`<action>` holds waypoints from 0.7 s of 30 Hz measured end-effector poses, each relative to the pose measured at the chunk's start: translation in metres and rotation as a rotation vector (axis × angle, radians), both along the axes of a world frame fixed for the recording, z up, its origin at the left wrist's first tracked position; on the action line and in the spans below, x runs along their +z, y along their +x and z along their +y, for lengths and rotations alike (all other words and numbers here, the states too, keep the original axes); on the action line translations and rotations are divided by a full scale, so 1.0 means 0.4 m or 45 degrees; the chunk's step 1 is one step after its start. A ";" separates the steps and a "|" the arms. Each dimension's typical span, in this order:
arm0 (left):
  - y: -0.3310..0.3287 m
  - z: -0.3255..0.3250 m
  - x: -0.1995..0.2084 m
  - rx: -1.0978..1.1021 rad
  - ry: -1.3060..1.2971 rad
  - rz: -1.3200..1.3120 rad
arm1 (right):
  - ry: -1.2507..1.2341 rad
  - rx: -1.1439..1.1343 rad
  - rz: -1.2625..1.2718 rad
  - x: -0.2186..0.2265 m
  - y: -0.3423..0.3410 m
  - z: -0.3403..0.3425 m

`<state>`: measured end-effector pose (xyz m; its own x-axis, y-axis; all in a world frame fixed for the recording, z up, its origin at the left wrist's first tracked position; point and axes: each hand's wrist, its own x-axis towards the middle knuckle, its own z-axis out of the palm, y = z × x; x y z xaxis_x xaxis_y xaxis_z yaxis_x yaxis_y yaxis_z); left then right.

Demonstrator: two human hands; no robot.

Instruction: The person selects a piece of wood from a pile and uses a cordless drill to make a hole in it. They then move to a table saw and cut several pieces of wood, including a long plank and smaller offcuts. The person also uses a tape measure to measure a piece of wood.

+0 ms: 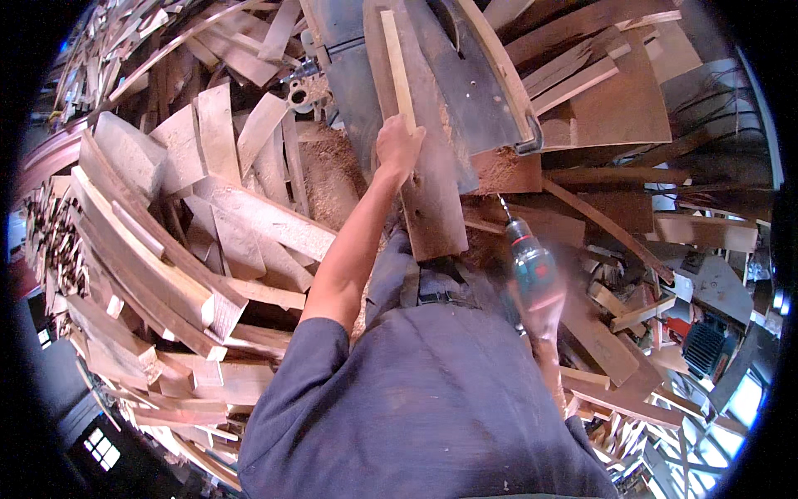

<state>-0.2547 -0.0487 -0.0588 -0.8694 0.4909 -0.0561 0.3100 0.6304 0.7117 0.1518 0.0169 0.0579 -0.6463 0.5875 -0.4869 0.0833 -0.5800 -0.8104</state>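
The left hand (399,145) is stretched out ahead, fingers wrapped around the near end of a long, thin, pale wooden strip (397,71). The strip runs away from the hand toward the far edge of the dark grey metal saw table (465,83), lying on top of a broad brown wooden board (428,208). That board slopes from the saw table's near edge down toward the person's dark blue trousers. Heaps of reddish sawdust (328,170) sit against the table's left side and at its near right corner.

Over to the right hand (544,312), which is blurred, low beside the person's right hip, closed round the grip of a green and grey cordless drill (530,262). The drill's bit points up and away, its tip just short of the near right corner of the saw table, well apart from the strip.

All around, offcuts: a big stack of curved pale wooden planks (158,258) fills the left side, flat brown boards (615,100) lie beyond the table's right edge, and a green electric motor (702,345) sits among scraps at the far right.
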 end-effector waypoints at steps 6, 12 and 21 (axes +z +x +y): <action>-0.052 0.080 -0.039 0.030 -0.217 0.151 | 0.969 0.192 -0.639 0.162 -0.137 -0.055; -0.065 0.044 -0.059 0.097 -0.327 0.111 | 0.981 0.266 -0.707 0.130 -0.095 -0.011; 0.136 -0.084 0.022 0.090 -0.224 -0.383 | 0.888 0.352 -0.411 0.050 0.005 0.127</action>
